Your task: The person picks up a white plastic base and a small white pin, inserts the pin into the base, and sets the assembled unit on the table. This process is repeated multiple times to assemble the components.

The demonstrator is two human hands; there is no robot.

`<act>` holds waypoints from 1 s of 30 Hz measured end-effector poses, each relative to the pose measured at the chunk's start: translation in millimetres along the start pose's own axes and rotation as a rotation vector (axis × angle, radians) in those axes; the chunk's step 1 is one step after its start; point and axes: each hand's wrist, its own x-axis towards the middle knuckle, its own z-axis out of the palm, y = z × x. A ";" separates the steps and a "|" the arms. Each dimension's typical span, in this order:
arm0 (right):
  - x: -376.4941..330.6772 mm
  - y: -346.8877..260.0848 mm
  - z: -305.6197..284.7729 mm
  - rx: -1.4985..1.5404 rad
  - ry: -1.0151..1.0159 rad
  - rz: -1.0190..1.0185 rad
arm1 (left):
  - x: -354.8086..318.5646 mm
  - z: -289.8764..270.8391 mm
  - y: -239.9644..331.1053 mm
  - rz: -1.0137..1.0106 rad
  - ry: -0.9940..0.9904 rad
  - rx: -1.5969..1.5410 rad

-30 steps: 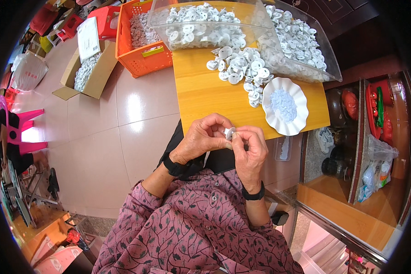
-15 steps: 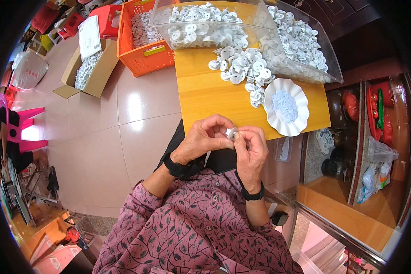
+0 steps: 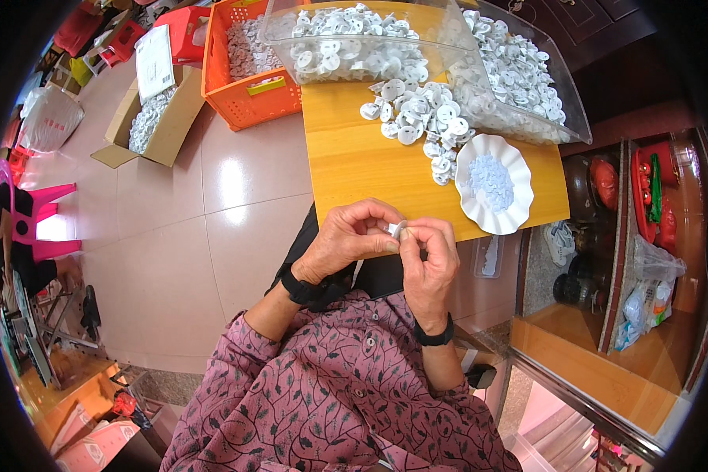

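Bright indoor light leaves a white patch of glare on the tiled floor (image 3: pixel 232 185), while the cupboard (image 3: pixel 574 27) at upper right lies in shadow. The fingers (image 3: pixel 374 207) and the shirt (image 3: pixel 338 377) look fairly sharp; toward the black fisheye rim, lines curve and details soften

On the surface (image 3: pixel 354 169), loose disc-shaped parts (image 3: pixel 407 135) are lying before a left bin (image 3: pixel 285 57); a plate (image 3: pixel 521 189) is resting to their right, before a right bin (image 3: pixel 577 132). Leftward, a crate (image 3: pixel 248 110) is standing near a carton (image 3: pixel 175 122).

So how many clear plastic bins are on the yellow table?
2: the left bin at the far end of the table, and the right bin slanting beside it. More could lie beyond the picture's top edge.
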 end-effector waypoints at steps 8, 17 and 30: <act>-1.8 6.4 2.0 0.111 -0.006 0.028 | 1.4 0.2 0.2 0.015 0.055 0.007; -0.9 5.4 2.9 0.109 -0.007 0.053 | -0.6 2.3 4.6 0.004 0.054 -0.037; 3.9 -4.0 5.0 -0.002 -0.015 0.016 | 0.0 1.3 -1.3 0.019 0.075 -0.030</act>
